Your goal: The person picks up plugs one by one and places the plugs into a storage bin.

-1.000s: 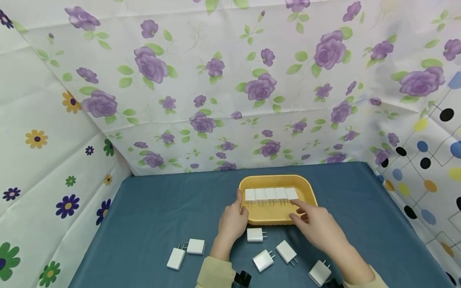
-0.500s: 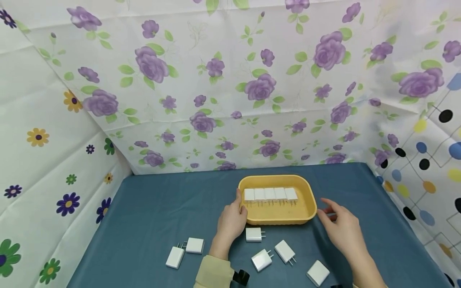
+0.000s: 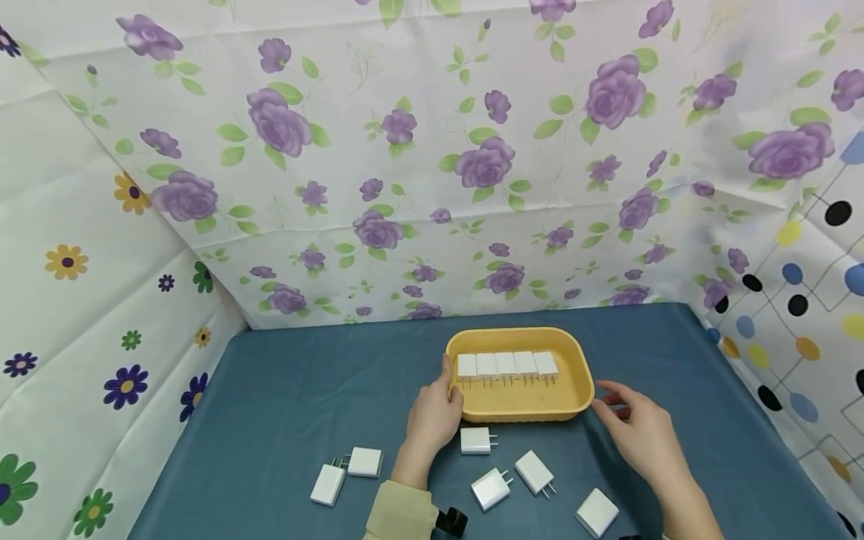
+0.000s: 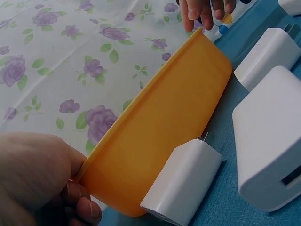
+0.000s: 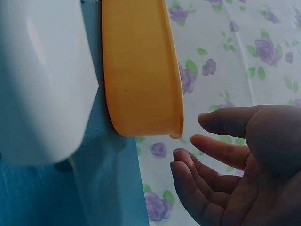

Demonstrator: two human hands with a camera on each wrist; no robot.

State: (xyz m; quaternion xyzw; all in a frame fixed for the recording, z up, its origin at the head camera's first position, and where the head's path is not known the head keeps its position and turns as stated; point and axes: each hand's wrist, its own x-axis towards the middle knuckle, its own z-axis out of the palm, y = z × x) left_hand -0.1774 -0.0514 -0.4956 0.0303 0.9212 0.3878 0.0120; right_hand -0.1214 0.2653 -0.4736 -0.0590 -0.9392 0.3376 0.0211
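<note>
A yellow plastic tray [image 3: 520, 411] stands on the blue cloth, with several white USB wall chargers [image 3: 506, 364] lined up inside, prongs toward the front. My left hand [image 3: 435, 412] holds its left end; the left wrist view shows the thumb side at the rim [image 4: 141, 96] and the other fingers curled outside. My right hand [image 3: 641, 431] is off the tray's right front corner, with loosely bent fingers around nothing. In the right wrist view its fingertips [image 5: 181, 169] are apart from the tray's end [image 5: 141, 94].
More chargers lie loose in front: one [image 3: 475, 441] close before the tray, two [image 3: 491, 489] [image 3: 535, 472] nearer, one [image 3: 597, 513] by the right forearm. Another pair [image 3: 365, 462] [image 3: 328, 484] lies left of the left arm. Floral sheets [image 3: 405, 187] wall the back and sides.
My right hand has drawn back from inside the tray, rightward past its corner, and has barely moved over the last half second. My left hand stays on the tray's left end.
</note>
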